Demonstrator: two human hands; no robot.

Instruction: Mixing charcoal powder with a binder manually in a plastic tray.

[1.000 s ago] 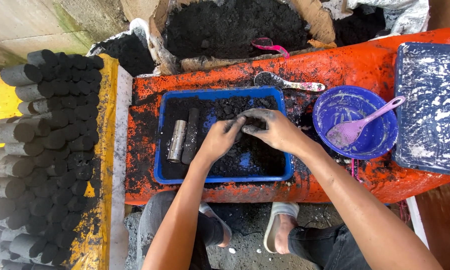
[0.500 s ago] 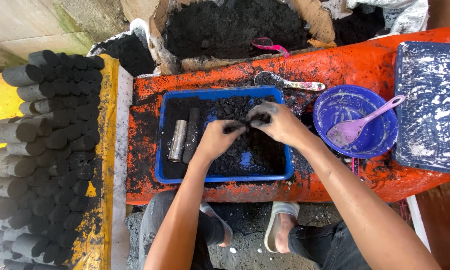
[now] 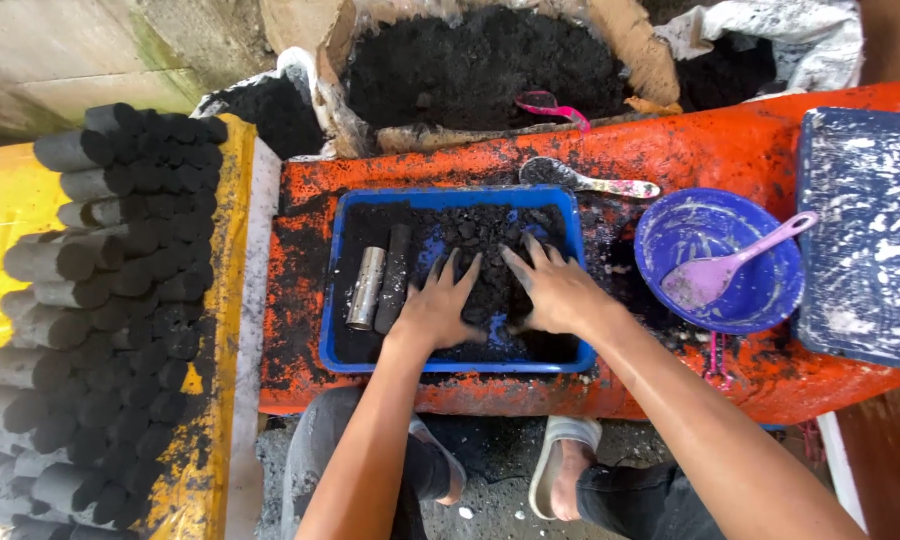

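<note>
A blue plastic tray on an orange surface holds a pile of black charcoal paste. Both hands press flat on that paste with fingers spread. My left hand lies at the tray's middle, and my right hand rests just to its right, almost touching it. A short metal tube and a black rod lie side by side at the tray's left end, beside my left hand. Neither hand grips anything.
A blue bowl with a lilac spoon sits to the right, beside a blue board. A metal spoon lies behind the tray. Stacked black charcoal cylinders fill the yellow tray on the left. Sacks of black powder stand behind.
Both hands were pinched together over the paste, working a lump between the fingers. Now they have dropped and spread flat on the pile.
</note>
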